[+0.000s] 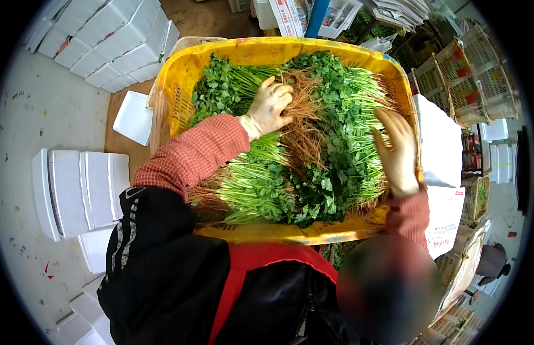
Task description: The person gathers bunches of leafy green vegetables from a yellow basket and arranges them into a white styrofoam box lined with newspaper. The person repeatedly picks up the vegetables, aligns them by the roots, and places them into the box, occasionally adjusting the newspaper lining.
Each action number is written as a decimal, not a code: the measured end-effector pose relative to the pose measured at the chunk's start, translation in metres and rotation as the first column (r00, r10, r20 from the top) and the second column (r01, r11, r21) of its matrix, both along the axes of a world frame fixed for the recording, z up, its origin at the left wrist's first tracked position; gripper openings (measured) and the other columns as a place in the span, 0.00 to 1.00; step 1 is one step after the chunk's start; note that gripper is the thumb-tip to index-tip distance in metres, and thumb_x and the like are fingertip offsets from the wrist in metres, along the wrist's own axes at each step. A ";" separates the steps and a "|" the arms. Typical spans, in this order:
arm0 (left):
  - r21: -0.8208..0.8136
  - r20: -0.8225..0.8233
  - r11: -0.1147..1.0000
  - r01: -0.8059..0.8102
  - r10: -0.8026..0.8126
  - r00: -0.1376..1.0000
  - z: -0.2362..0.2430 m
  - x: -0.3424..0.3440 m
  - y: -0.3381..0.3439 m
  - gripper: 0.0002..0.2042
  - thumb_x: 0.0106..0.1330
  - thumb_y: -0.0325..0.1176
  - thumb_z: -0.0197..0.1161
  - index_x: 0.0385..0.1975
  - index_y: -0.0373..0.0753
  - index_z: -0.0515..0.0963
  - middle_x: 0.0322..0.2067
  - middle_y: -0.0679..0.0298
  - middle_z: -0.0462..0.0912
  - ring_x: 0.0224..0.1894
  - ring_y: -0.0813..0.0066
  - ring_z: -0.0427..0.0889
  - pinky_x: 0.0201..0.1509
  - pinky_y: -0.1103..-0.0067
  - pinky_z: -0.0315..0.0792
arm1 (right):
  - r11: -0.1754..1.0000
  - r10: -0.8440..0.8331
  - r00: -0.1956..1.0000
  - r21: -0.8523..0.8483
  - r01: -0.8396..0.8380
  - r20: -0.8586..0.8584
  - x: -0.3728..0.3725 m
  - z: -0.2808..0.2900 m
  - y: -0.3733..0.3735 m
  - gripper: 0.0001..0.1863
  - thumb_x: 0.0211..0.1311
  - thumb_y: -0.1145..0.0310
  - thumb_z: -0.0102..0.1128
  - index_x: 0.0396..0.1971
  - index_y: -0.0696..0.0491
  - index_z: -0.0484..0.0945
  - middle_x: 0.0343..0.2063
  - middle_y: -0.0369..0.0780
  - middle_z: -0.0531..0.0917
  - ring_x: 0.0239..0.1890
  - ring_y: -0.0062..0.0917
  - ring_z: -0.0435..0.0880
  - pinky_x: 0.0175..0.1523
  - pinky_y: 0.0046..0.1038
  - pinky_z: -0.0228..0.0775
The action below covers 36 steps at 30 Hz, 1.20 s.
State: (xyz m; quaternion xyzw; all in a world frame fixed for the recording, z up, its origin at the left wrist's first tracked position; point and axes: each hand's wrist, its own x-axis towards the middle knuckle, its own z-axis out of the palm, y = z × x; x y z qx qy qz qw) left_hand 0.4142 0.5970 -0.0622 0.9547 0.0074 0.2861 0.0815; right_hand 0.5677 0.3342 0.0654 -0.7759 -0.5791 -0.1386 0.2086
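Note:
Rooted leafy greens that look like coriander (347,132) fill a big yellow plastic basket (238,48) in front of me. They lie in rows, with green stems, dark leaves and brown roots (306,138) down the middle. My left hand (267,108), in a cream glove, rests on the greens beside those roots, its fingers loosely bent and the thumb apart. At the basket's right side is my right hand (399,152), also gloved, over the stems and root ends. Its fingers are spread, and nothing shows held in either hand.
White foam boxes (77,190) stand stacked at the left, with more at the far left. A white foam lid (133,118) lies beside the basket. Plastic crates (468,75) and a white carton (445,218) line the right side. A blue post (317,18) rises behind the basket.

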 end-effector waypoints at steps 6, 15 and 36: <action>-0.057 -0.026 0.998 0.013 -0.015 1.000 0.011 0.007 -0.015 0.26 0.39 0.39 0.74 0.38 0.34 0.72 0.50 0.52 0.70 0.50 0.59 0.72 0.63 0.59 0.59 | 0.968 0.002 0.983 -0.245 0.044 0.184 0.021 -0.051 0.156 0.25 0.46 0.69 0.66 0.48 0.55 0.74 0.50 0.46 0.74 0.58 0.35 0.68 0.55 0.40 0.64; -0.374 -0.299 0.926 0.043 -0.164 0.940 0.044 0.029 0.019 0.41 0.47 0.27 0.66 0.64 0.47 0.54 0.55 0.52 0.71 0.59 0.57 0.68 0.70 0.62 0.50 | 0.887 -0.010 0.959 -0.445 -0.122 -0.284 -0.009 -0.050 0.165 0.13 0.60 0.69 0.52 0.41 0.59 0.78 0.38 0.50 0.81 0.38 0.40 0.81 0.46 0.34 0.74; 0.026 -0.394 0.990 0.135 -0.115 0.912 0.026 -0.006 0.007 0.29 0.57 0.52 0.60 0.56 0.44 0.68 0.56 0.60 0.71 0.66 0.63 0.58 0.72 0.63 0.41 | 0.960 -0.108 0.859 -0.277 -0.041 -0.501 -0.073 -0.034 0.116 0.12 0.53 0.71 0.60 0.38 0.56 0.80 0.38 0.45 0.82 0.39 0.34 0.82 0.49 0.30 0.73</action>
